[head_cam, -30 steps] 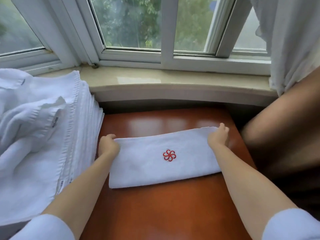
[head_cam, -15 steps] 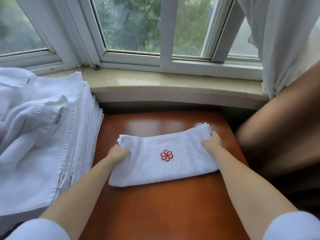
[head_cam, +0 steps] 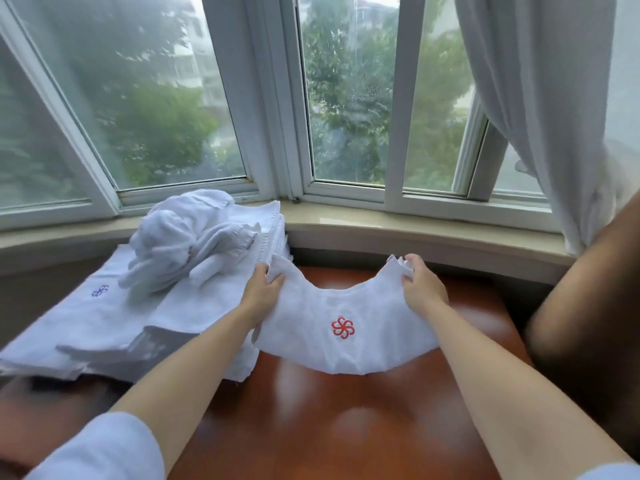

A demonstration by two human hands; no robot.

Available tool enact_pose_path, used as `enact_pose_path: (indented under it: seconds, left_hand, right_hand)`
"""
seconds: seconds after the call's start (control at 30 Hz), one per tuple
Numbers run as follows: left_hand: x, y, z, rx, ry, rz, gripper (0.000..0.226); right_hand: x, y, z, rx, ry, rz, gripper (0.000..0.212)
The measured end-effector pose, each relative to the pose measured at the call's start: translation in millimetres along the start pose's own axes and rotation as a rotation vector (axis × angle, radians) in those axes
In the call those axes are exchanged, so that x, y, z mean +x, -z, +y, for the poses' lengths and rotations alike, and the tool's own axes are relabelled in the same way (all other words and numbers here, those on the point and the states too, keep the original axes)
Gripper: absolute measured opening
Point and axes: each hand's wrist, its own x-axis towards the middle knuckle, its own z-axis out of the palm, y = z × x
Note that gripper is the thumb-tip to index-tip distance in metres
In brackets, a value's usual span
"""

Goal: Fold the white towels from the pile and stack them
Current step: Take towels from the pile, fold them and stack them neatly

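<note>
Window [head_cam: 173,98] behind wooden table [head_cam: 329,410]. Towel stack [head_cam: 104,323] lay at table's left, crumpled towels [head_cam: 183,244] on top. Folded towel [head_cam: 346,344], red emblem, sagged above table between left hand [head_cam: 261,289] and right hand [head_cam: 420,287], each gripping an end.

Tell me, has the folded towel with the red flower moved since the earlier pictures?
Yes. The folded towel lay flat on the wooden table; now both hands hold its ends raised, sagging, closer to the towel stack.

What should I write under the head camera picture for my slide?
Two hands, left hand and right hand, lift a folded white towel beside the towel stack.
</note>
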Motion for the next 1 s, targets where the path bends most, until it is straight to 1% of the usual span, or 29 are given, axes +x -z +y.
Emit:
enact_pose_path:
  seconds: [0.07, 0.1, 0.13, 0.23, 0.27, 0.37, 0.43, 0.57, 0.7, 0.9, 1.0]
  left_hand:
    - [-10.4, 24.0, 5.9, -0.015, -0.020, 0.074, 0.018]
    - [-14.6, 36.6, 8.9, -0.015, -0.030, 0.118, 0.018]
    - [-17.2, 48.4, 11.9, -0.013, -0.040, 0.162, 0.018]
    - [-21.4, 84.6, 22.6, -0.044, -0.033, 0.263, 0.024]
    - [-22.2, 96.6, 26.2, -0.074, -0.024, 0.294, 0.027]
    - [-22.8, 132.9, 32.7, -0.166, -0.040, 0.372, 0.026]
    - [-19.9, 159.0, 31.6, -0.191, -0.064, 0.415, 0.019]
    - [-5.5, 211.6, 26.5, -0.298, -0.064, 0.449, 0.015]
    - [16.4, 261.9, 20.9, -0.298, -0.116, 0.510, 0.014]
    - [54.2, 356.5, -12.2, -0.324, -0.135, 0.573, 0.014]
    - [77.4, 399.9, -38.6, -0.385, -0.092, 0.594, 0.021]
  right_hand:
    - [-9.3, -2.6, -30.7, 0.011, 0.066, 0.015, 0.054]
    - [-14.0, -4.2, -47.0, 0.028, 0.094, 0.020, 0.055]
    - [-17.8, -6.1, -62.9, 0.050, 0.122, 0.024, 0.050]
    - [-26.7, -12.2, -111.7, 0.114, 0.228, 0.014, 0.021]
    - [-29.2, -14.0, -128.1, 0.121, 0.261, 0.006, 0.019]
    - [-35.8, -23.4, -178.4, 0.111, 0.367, 0.002, 0.026]
    - [-41.2, -34.7, -211.5, 0.083, 0.431, -0.002, 0.028]
    - [-50.8, -60.6, -274.8, 0.032, 0.536, -0.032, 0.033]
    - [-55.8, -86.4, -335.0, 0.049, 0.594, -0.023, 0.034]
    - [-43.4, -138.0, -432.9, 0.036, 0.662, -0.023, 0.037]
    - [-29.9, -178.2, -488.5, 0.010, 0.726, -0.019, 0.033]
